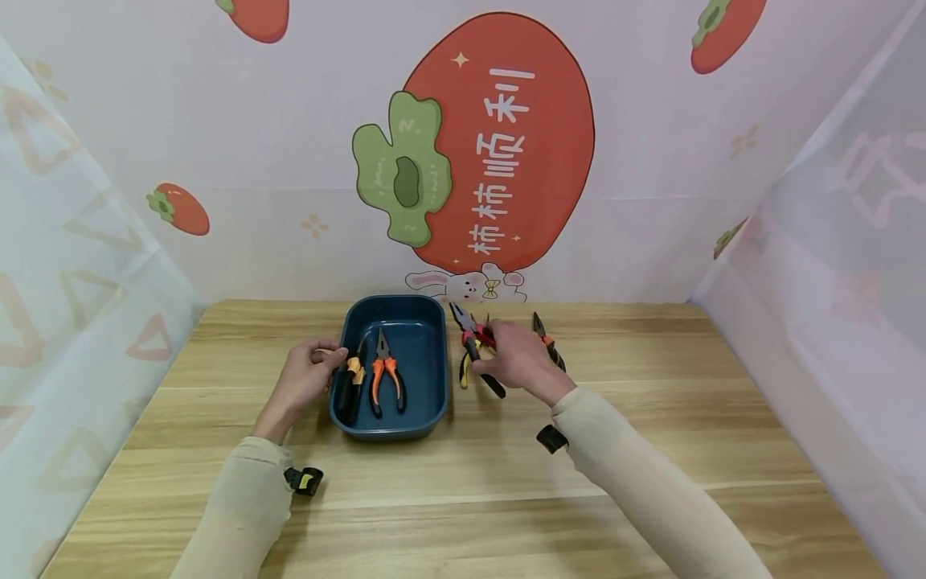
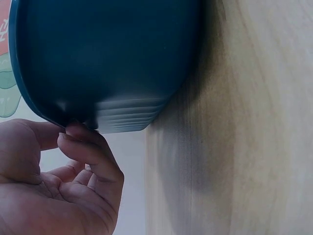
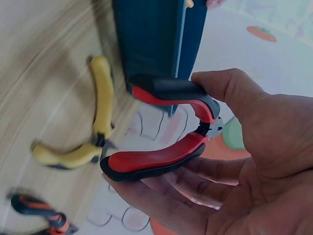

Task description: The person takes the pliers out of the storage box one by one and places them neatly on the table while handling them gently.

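Note:
My left hand (image 1: 309, 374) pinches the left rim of a deep blue rectangular bin (image 1: 391, 433) between thumb and fingers; the left wrist view shows the grip at the bin's edge (image 2: 73, 125). In the bin lie orange-and-black long-nose pliers (image 1: 379, 366) and a black-and-orange tool (image 1: 350, 394). Just right of the bin, my right hand (image 1: 517, 354) holds red-and-black pliers (image 3: 156, 156) above the table, thumb on one handle, fingers under the other, handles spread. In the right wrist view, yellow-handled pliers (image 3: 102, 105) rest on the table below them.
Another pair of pliers with black-and-orange handles (image 1: 551, 347) lies right of my right hand. The wooden table (image 1: 470, 515) meets a printed cloth backdrop (image 1: 289, 257) behind the bin, with cloth walls at both sides.

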`<control>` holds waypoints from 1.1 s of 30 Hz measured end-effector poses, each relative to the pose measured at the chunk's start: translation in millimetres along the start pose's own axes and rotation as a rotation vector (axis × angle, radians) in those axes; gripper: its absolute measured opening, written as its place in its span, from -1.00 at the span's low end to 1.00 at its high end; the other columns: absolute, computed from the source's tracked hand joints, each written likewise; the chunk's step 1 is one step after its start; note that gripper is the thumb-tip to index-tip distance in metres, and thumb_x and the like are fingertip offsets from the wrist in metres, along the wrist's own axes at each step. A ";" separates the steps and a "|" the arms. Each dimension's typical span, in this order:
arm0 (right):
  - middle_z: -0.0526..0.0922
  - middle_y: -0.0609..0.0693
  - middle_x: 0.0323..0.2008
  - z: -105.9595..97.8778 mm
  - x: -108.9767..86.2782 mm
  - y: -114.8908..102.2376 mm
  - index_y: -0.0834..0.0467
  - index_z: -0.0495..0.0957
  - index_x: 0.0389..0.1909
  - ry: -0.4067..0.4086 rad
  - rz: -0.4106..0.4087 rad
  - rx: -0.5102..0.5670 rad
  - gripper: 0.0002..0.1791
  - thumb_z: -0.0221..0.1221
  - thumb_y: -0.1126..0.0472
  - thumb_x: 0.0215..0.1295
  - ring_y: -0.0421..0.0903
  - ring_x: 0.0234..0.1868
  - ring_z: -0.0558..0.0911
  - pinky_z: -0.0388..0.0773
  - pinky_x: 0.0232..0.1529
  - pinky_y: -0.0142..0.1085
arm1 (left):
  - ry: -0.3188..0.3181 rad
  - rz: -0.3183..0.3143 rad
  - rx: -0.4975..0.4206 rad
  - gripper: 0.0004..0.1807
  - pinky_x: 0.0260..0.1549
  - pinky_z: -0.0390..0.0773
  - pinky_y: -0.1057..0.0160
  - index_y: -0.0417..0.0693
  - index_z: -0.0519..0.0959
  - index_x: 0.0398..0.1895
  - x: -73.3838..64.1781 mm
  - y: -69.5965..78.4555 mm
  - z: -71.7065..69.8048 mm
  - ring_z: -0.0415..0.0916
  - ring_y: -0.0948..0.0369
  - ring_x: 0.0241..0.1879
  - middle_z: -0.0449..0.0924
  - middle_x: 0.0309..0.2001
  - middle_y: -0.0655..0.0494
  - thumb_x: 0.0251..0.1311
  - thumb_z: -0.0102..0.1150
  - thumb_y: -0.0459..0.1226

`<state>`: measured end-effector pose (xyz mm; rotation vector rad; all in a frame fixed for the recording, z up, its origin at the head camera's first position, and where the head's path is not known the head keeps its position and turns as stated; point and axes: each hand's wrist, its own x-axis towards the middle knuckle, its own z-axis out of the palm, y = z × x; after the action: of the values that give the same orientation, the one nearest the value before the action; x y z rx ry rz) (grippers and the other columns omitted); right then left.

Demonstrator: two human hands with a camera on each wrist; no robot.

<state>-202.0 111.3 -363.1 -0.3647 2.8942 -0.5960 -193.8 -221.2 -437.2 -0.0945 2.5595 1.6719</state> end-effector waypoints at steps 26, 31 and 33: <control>0.46 0.08 -0.46 -18.2 -4.7 84.8 0.21 0.43 -0.26 -0.037 0.229 0.020 -0.59 0.38 -0.01 0.26 -0.07 -0.62 0.53 0.42 -0.64 -0.29 | 0.005 0.002 -0.007 -0.59 -0.54 0.51 0.25 -0.36 0.42 0.18 -0.2 -1.0 1.3 0.38 0.22 -0.52 0.55 -0.34 0.01 0.55 0.03 -0.17; 0.44 0.07 -0.48 -18.1 -4.6 100.0 0.23 0.42 -0.28 -0.017 0.261 0.021 -0.59 0.36 0.01 0.25 -0.07 -0.61 0.48 0.39 -0.64 -0.30 | 0.003 0.007 -0.009 -0.59 -0.54 0.50 0.26 -0.37 0.42 0.18 0.4 -1.1 0.7 0.39 0.23 -0.51 0.56 -0.32 0.00 0.55 0.03 -0.16; 0.43 0.07 -0.50 -18.1 -4.4 105.6 0.23 0.41 -0.31 -0.007 0.271 0.022 -0.59 0.36 0.01 0.24 -0.07 -0.61 0.46 0.37 -0.63 -0.30 | 0.004 0.009 -0.012 -0.59 -0.55 0.50 0.26 -0.37 0.42 0.18 0.5 -1.0 0.5 0.39 0.24 -0.51 0.56 -0.32 -0.01 0.55 0.03 -0.16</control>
<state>-223.1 213.2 -389.1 0.0301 2.8571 -0.5773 -194.1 -221.2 -438.3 -0.0879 2.5564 1.6921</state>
